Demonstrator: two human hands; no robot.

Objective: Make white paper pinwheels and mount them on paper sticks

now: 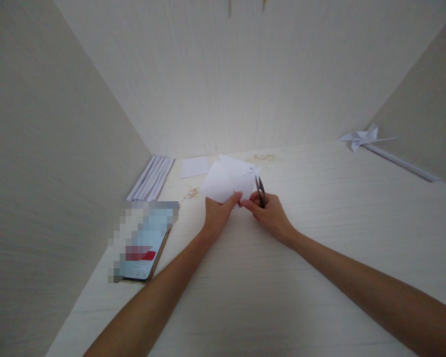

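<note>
A white sheet of paper point(219, 181), cut into flaps at its corners, is held above the table in front of me. My left hand point(219, 213) pinches its near edge, thumb on top. My right hand point(269, 213) is closed around a small pair of scissors point(260, 193), whose dark blades point up and away from me, slightly apart. The thumb and fingertips of that hand also reach the paper's near right corner, close to my left thumb. The scissors' handles are mostly hidden in my palm.
Several rolled paper sticks point(152, 177) lie at the left wall, behind a partly blurred phone point(141, 270). Another flat paper piece point(194, 167) rests at the back. A paper pinwheel point(362, 137) on a paper stick point(401, 162) lies against the right wall. Walls enclose the table point(260, 297).
</note>
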